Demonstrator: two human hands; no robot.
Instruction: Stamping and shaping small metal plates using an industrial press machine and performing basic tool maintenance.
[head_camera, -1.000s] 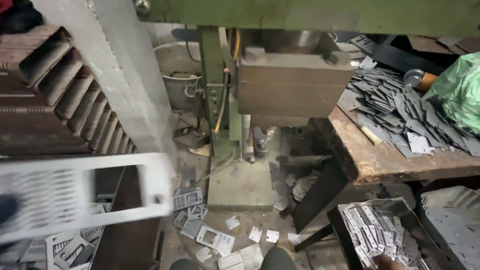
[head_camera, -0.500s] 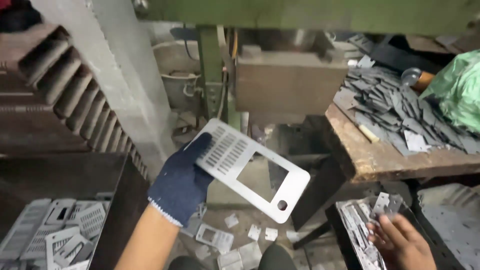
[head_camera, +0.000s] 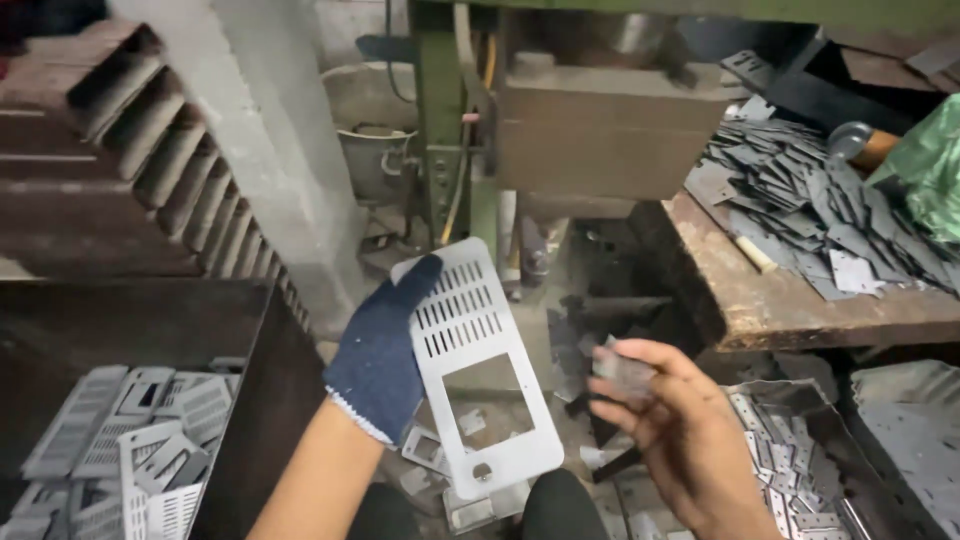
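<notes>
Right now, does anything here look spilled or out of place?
Yes. Small punched metal offcuts lie scattered on the floor below the press, under the slotted plate in the gloved left hand.

Dim shop, light falls from above, colour cast flat. Perforated plate (head_camera: 478, 365) catches it, pale but no hard glare. Deep shadow under the wooden bench (head_camera: 800, 300) and press. Right hand (head_camera: 675, 425) motion-blurred; frame corners slightly soft, mild wide-angle stretch.
</notes>
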